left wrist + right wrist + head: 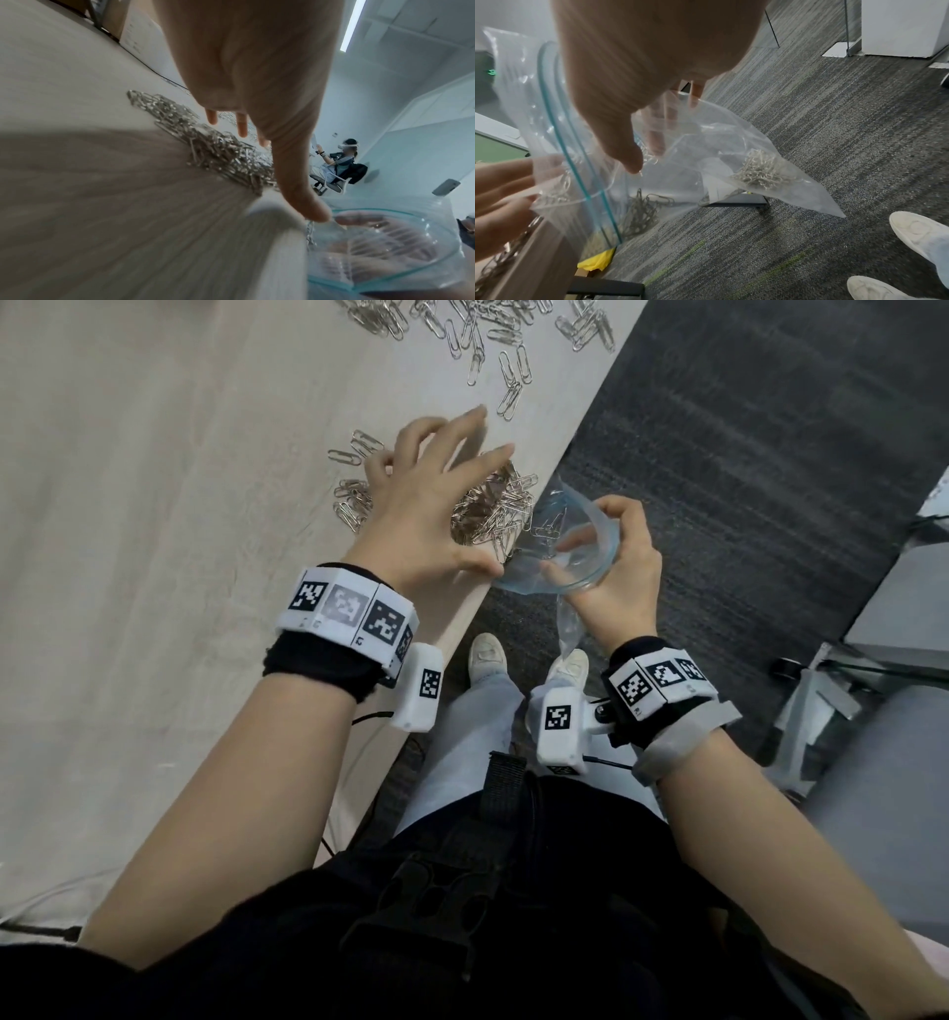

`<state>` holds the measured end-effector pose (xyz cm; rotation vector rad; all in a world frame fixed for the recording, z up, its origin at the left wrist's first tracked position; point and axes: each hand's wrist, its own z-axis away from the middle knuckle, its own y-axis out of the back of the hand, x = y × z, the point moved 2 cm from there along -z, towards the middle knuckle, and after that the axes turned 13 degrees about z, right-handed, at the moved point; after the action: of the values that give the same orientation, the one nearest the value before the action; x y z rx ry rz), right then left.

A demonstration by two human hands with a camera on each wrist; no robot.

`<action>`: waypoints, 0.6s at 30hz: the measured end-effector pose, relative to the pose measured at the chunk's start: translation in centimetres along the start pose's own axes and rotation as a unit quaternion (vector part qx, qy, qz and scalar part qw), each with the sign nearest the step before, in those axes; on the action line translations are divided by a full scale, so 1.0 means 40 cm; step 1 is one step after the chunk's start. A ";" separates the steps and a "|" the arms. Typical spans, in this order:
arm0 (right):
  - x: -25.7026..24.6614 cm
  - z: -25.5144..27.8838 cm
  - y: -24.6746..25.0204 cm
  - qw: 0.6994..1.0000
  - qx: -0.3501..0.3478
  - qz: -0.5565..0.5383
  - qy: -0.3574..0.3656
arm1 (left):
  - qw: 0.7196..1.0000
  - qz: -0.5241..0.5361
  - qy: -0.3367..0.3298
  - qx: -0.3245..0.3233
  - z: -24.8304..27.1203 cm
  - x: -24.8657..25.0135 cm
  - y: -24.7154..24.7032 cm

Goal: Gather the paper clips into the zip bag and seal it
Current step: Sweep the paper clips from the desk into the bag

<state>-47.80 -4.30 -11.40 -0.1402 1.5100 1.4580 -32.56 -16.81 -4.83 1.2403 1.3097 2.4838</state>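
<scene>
A heap of silver paper clips point(493, 510) lies at the right edge of the pale table point(154, 505). My left hand point(441, 500) hovers over it with fingers spread and straight, thumb tip on the table edge beside the bag's mouth. Just past that edge my right hand point(601, 536) grips a clear zip bag point(560, 567) with a teal seal strip, thumb outside and fingers inside, holding its mouth wide. The bag point(706, 152) hangs slanted over the floor with a clump of clips point(759, 170) in its lower corner. The left wrist view shows the heap point(218, 154) under my palm.
Many more clips point(477, 331) are scattered farther up the table. Dark grey carpet point(744, 480) lies right of the table, with my white shoes point(488, 660) below. Pale furniture point(898, 608) stands at the right. Another person point(342, 162) sits far off.
</scene>
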 end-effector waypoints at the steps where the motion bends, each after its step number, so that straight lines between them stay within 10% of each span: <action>1: 0.001 0.001 -0.001 1.000 0.001 0.001 0.000 | 1.000 -0.004 -0.001 -0.010 -0.006 0.004 -0.003; 18: -0.008 0.009 -0.009 1.000 0.011 0.017 -0.005 | 0.991 0.037 -0.118 0.056 -0.009 0.044 -0.072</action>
<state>-47.21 -4.29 -11.34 -0.0939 1.5273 1.4661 -34.79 -14.52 -5.91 1.5781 1.3788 2.2500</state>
